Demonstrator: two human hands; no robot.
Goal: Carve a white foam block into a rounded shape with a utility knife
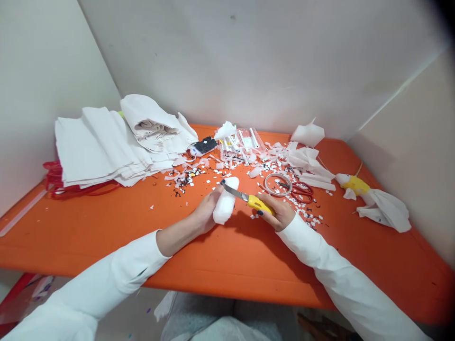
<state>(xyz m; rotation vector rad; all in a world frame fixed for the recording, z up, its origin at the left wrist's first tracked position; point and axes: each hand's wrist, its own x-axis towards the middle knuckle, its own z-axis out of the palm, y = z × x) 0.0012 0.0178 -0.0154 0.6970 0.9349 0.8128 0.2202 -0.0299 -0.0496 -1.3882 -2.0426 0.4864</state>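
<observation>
White foam block (225, 203): held upright-ish in the left hand (207, 212), just above the orange surface (106, 227), near its middle and in front of the scrap litter. Left-hand fingers are wrapped around the block's near side, gripping it; the fingertips themselves are hidden behind the foam. Right hand (279, 213): fingers closed around the yellow handle of a utility knife (247, 197). Blade is extended, pointing left and slightly away from the person, and lies across the upper part of the block, touching it; whether it has entered the foam cannot be told. Both forearms are in white sleeves, the left one pushed back from the wrist. Just beyond the right hand: a roll of clear tape (277, 184) lying flat, and touching it on the right, red-handled scissors (302, 191). Small white and black paper scraps (185, 179) are scattered across the middle of the surface behind the block. Far left: a stack of white folded sheets (99, 147) with a crumpled white bag on top. Rear centre: a dark remote-like object (204, 146), details too small to tell. Far right, well apart from the hands: a white paper figure with a yellow band (369, 199) lying on its side.
</observation>
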